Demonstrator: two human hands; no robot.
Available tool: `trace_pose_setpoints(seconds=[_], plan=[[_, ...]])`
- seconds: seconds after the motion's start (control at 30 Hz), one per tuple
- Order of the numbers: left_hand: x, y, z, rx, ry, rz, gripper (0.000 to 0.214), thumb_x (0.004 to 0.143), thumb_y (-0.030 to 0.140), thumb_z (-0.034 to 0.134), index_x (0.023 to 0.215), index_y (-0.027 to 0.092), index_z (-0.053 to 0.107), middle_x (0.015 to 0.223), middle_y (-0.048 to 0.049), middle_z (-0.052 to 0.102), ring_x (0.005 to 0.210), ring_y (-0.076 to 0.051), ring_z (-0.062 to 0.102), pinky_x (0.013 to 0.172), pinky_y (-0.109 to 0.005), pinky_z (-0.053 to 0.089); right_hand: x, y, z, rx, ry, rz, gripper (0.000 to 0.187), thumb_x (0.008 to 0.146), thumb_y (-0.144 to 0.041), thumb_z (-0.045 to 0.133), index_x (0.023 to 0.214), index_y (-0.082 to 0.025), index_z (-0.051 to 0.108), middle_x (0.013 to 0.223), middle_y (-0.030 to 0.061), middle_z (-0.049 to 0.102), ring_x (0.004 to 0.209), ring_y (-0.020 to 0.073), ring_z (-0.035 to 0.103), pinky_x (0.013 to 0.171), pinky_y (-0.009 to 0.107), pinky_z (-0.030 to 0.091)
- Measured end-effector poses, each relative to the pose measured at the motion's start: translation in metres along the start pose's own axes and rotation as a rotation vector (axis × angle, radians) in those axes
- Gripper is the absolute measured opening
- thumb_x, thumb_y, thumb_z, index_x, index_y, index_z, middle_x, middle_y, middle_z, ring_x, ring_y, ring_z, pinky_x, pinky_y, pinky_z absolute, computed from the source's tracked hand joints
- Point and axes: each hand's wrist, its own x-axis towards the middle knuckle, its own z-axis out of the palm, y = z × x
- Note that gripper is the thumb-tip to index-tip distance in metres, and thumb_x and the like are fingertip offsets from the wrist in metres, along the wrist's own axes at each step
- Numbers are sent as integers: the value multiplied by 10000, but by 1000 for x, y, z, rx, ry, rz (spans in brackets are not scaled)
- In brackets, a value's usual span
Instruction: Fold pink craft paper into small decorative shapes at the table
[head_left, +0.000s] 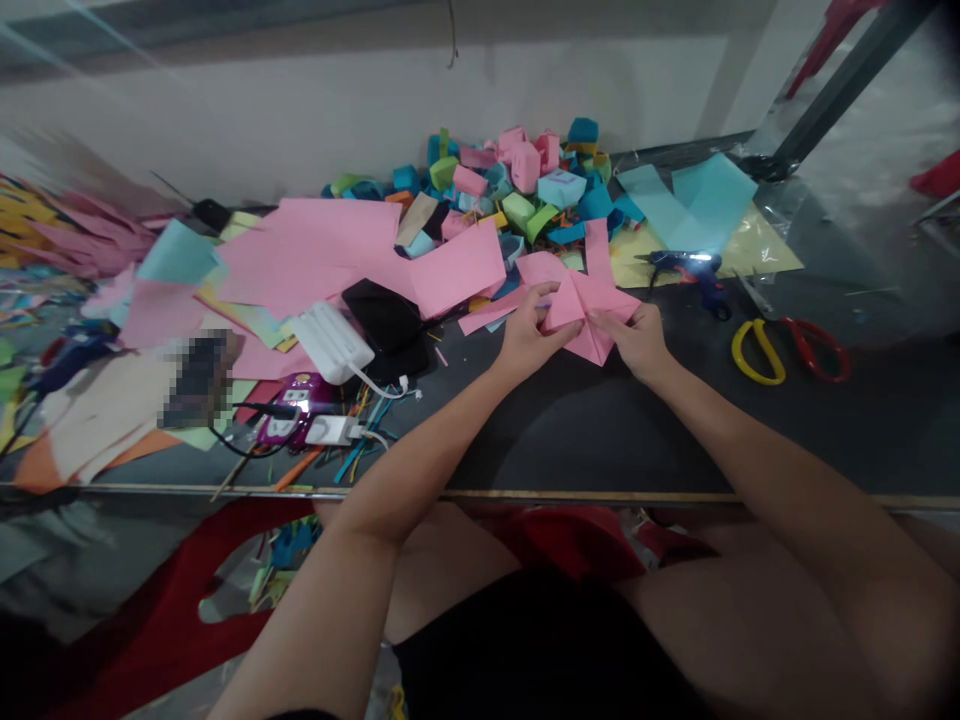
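A folded piece of pink paper [589,305] with creases meeting near its middle is held between my two hands, just above the dark tabletop. My left hand [531,335] pinches its left side, thumb on top near the centre crease. On the right side, my right hand [637,338] grips it with the thumb close to the centre and the fingers curled behind. Beside my left hand a pink strip [487,312] sticks out, and another pink strip [598,250] stands behind the folded paper. A flat pink sheet [459,270] lies behind my left hand.
Small folded paper boxes [525,165] are heaped against the wall. Scissors [757,352] with yellow and red handles and a glue gun [690,268] lie at right. Leftward are pink sheets [300,250], a white power bank [331,340], a purple power strip [300,405] and another glue gun [75,355].
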Motion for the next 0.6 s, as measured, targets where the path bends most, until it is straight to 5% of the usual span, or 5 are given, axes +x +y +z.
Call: trace_pose_setpoints(seconds=[0.4,0.6], plan=[[2,11,-1,-186,147,-129,546,657,261,922,1136,232,662,869,-16,657,840,-201,680,725,-321,557,0,2,0,41,35,30,410,655,-544,850,574,-195,650,551,-23,546,541,123,502,510,285,432],[2,9,-1,-182,166,-157,569,672,310,932,1159,236,648,709,17,570,739,-192,655,669,-316,533,-2,-4,-1,4,-20,62,496,659,-578,837,500,-185,580,489,-33,478,474,88,408,447,250,295]])
